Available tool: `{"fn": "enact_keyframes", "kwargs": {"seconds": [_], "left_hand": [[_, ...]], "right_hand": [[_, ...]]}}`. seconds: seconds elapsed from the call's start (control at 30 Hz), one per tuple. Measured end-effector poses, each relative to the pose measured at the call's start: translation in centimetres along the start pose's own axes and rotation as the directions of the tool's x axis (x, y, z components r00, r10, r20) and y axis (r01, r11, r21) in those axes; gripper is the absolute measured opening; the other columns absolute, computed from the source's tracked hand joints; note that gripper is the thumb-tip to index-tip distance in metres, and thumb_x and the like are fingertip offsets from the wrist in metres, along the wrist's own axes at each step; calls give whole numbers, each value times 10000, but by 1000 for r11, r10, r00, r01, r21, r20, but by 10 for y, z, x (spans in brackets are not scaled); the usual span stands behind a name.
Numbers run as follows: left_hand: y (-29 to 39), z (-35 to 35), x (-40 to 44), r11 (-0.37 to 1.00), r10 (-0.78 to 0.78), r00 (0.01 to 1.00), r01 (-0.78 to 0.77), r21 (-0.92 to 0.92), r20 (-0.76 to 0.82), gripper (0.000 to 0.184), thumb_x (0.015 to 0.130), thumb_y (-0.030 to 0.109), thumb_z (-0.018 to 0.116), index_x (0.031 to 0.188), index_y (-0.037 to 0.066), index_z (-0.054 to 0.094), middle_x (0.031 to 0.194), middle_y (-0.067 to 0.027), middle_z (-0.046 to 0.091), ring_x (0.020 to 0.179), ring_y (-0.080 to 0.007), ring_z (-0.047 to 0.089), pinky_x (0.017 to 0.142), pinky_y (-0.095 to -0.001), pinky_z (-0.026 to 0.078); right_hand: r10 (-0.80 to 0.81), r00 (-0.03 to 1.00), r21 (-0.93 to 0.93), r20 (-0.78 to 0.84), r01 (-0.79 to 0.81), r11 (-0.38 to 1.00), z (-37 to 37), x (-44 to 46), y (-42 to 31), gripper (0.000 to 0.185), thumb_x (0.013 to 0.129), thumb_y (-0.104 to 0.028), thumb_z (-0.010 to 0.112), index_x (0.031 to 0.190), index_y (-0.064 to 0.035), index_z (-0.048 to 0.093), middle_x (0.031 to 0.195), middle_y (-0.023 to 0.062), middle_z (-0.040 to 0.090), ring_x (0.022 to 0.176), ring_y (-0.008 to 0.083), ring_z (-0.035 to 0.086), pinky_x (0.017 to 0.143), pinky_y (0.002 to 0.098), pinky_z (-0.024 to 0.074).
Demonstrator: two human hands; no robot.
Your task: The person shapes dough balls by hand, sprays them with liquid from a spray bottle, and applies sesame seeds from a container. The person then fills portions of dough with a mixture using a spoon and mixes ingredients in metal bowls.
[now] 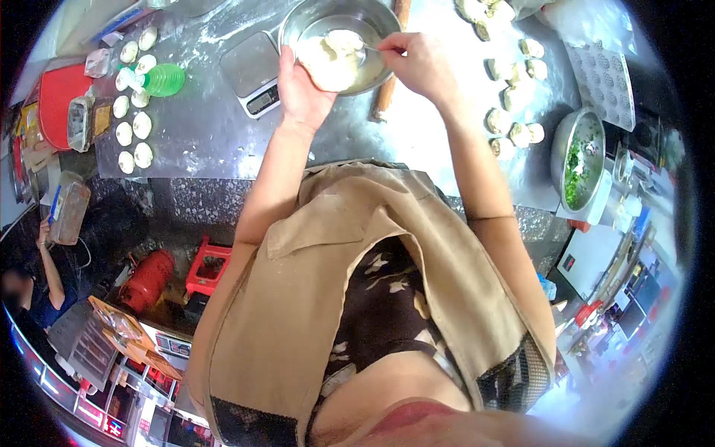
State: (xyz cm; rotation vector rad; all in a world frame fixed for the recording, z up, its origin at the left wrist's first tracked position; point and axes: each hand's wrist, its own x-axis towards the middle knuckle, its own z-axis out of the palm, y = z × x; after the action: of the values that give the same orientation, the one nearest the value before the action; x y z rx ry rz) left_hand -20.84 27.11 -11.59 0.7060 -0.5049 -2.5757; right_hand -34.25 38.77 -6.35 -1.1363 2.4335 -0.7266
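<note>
A flat round of pale dough point(328, 68) rests on the fingers of my left hand point(304, 97), over the near left rim of a metal bowl point(376, 26). Between the fingertips of my right hand point(423, 65) is the handle of a metal spoon point(370, 48). The spoon's head meets a lump of pale filling point(343, 40) on the dough. Part of a wooden rolling pin point(385, 97) shows beside the bowl, its middle hidden behind the bowl and my right hand.
Left of the bowl are a scale point(253, 72), a green bottle point(164, 80) and several dough balls point(142, 125). To the right are several dough pieces point(515, 97), a bowl with chopped greens point(564, 160) and a moulded tray point(600, 83). Another person's arm point(52, 272) shows at lower left.
</note>
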Motion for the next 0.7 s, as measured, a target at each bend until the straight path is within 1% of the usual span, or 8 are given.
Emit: {"fn": "enact_keyframes", "kwargs": {"seconds": [0.13, 0.2, 0.27, 0.33, 0.43, 0.53, 0.6, 0.7], "left_hand": [[-1, 12, 5, 992, -35, 997, 43, -121, 70, 678, 932, 528, 228, 1314, -17, 358, 1316, -151, 449, 1233, -310, 414, 1054, -448, 303], [0, 17, 7, 992, -16, 996, 28, -127, 91, 681, 933, 528, 218, 1311, -21, 358, 1314, -156, 449, 1233, -315, 411, 1057, -453, 297], [5, 30, 5, 992, -21, 1000, 21, -124, -2, 672, 937, 520, 204, 1297, -22, 372, 1304, -164, 455, 1227, -326, 413, 1056, -468, 295], [6, 27, 9, 991, -23, 1000, 22, -135, -1, 665, 939, 516, 204, 1291, -19, 383, 1300, -167, 459, 1225, -329, 415, 1053, -474, 298], [7, 20, 11, 991, -26, 1000, 24, -131, -6, 652, 941, 509, 209, 1282, -13, 400, 1292, -171, 468, 1217, -334, 425, 1039, -484, 316], [11, 11, 13, 995, -24, 1000, 24, -100, -3, 639, 940, 504, 232, 1274, -8, 419, 1280, -170, 484, 1204, -338, 443, 1020, -491, 343], [14, 7, 14, 996, -18, 1000, 19, -88, 4, 631, 940, 502, 248, 1269, -6, 429, 1272, -168, 493, 1196, -340, 453, 1010, -495, 354], [20, 5, 11, 997, -29, 1000, 29, -71, 0, 604, 937, 489, 298, 1259, 1, 447, 1255, -162, 512, 1177, -328, 477, 1000, -490, 371]], "right_hand": [[-172, 925, -13, -340, 178, 984, 34, -20, 5, 271, 764, -59, 539, 1008, -91, 653, 832, 141, 635, 763, 326, 615, 656, 400, 505], [-190, 927, -67, -322, 178, 982, 49, -33, 2, 358, 756, -29, 539, 1102, -98, 600, 888, 116, 612, 767, 301, 600, 645, 395, 498], [-357, 787, -205, -503, 292, 934, 65, -40, 1, 373, 730, 6, 531, 1085, -84, 601, 932, 91, 605, 785, 264, 589, 655, 376, 498], [-371, 763, -226, -529, 295, 928, 74, -42, 5, 390, 700, 24, 536, 1070, -80, 605, 948, 75, 595, 784, 234, 577, 659, 360, 496], [-359, 769, -155, -529, 328, 932, 78, -42, 8, 398, 710, 61, 538, 1079, -71, 602, 952, 91, 602, 803, 253, 586, 672, 338, 498], [-272, 770, 114, -578, 406, 907, 72, -39, 6, 364, 758, 86, 525, 1087, -53, 598, 927, 109, 619, 786, 257, 607, 672, 305, 500], [-77, 837, 370, -542, 320, 872, 63, -39, 3, 309, 806, 72, 513, 1083, -37, 597, 890, 128, 635, 747, 244, 627, 661, 287, 497], [6, 865, 396, -502, 224, 891, 59, -23, 16, 227, 833, 5, 514, 1035, -23, 614, 854, 131, 645, 712, 218, 629, 643, 292, 495]]}}
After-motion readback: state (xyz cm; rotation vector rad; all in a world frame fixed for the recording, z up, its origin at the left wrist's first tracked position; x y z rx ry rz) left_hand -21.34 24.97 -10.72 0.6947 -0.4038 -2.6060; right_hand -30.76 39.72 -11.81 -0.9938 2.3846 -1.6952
